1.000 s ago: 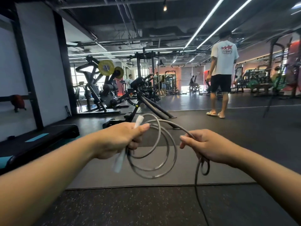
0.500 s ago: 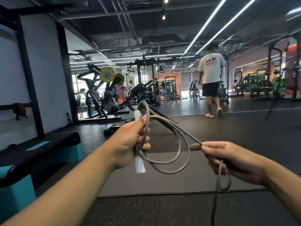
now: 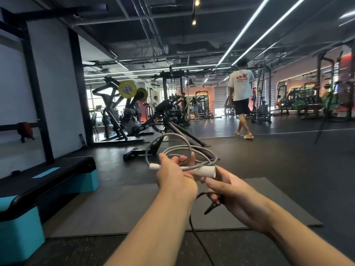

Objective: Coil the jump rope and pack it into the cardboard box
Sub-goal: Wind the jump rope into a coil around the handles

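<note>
While clamped in the left hand (image 3: 173,179), jump rope (image 3: 180,150) coils (white handle crosswise), right hand (image 3: 236,198) gripping its tail.

Beyond the floor mat (image 3: 134,208) the dark floor lies open; left of the mat stands a teal step platform (image 3: 48,181), ahead an angled weight machine (image 3: 169,121).

A grey floor mat (image 3: 134,208) is lying across the middle of the dark floor. At nine o'clock a teal step platform (image 3: 48,181) is sitting beside a black rack post (image 3: 36,104). Toward eleven o'clock a plate-loaded machine (image 3: 123,112) is carrying yellow weight plates (image 3: 127,89). At one o'clock a person in a white T-shirt (image 3: 241,98) is walking away.
</note>
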A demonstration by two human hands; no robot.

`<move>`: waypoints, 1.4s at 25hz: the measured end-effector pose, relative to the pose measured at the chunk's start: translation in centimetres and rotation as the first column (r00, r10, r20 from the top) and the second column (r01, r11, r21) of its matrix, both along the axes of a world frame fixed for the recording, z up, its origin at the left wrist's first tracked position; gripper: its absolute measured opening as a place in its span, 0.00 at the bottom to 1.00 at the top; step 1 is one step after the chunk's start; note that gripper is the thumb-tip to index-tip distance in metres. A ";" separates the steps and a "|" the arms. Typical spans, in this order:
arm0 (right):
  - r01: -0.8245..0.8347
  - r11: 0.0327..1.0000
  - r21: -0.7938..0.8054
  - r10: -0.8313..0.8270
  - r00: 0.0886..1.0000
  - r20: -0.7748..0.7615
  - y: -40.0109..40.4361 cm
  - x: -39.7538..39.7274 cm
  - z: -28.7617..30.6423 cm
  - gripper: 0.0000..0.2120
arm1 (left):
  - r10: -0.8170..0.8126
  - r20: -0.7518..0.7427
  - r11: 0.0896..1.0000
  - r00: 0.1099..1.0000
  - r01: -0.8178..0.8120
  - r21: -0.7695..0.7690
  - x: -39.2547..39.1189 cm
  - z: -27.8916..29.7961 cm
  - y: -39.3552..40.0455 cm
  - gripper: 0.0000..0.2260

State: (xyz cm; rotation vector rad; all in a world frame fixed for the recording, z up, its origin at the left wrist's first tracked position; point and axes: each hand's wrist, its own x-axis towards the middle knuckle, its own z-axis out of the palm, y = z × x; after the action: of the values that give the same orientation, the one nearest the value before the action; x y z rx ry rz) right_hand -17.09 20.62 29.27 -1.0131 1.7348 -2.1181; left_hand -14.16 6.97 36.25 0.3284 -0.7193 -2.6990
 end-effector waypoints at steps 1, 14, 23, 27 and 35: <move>0.068 0.997 -0.031 -0.069 0.997 -0.034 -1.1 0.2 -0.6 0.30 | -0.030 0.008 0.999 1.000 0.030 0.021 0.2 -0.1 0.6 0.19; 0.529 0.806 -0.265 -0.512 0.848 0.134 -4.4 3.0 1.7 0.09 | -0.044 0.225 0.844 0.973 0.156 -0.513 1.5 -4.2 2.7 0.18; 0.474 0.704 0.529 -0.183 0.841 -0.509 0.9 3.6 6.6 0.14 | -0.381 -0.451 -0.871 0.807 -0.478 -0.119 3.1 0.4 -2.2 0.48; 0.435 0.666 0.605 -0.091 0.853 -0.514 1.0 4.2 8.1 0.08 | -0.421 -0.403 -0.853 0.812 -0.506 -0.127 2.3 0.7 -1.7 0.34; 0.495 0.578 0.649 -0.017 0.802 -0.597 2.0 4.2 7.5 0.09 | -0.081 -0.472 -0.955 0.878 -0.205 -0.217 3.9 0.3 -2.6 0.06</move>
State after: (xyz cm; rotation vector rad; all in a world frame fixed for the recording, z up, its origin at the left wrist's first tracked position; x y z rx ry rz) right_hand -12.85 22.63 36.79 -1.1285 2.8623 -0.8782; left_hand -10.26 4.42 36.58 -0.3924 -2.3115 0.3794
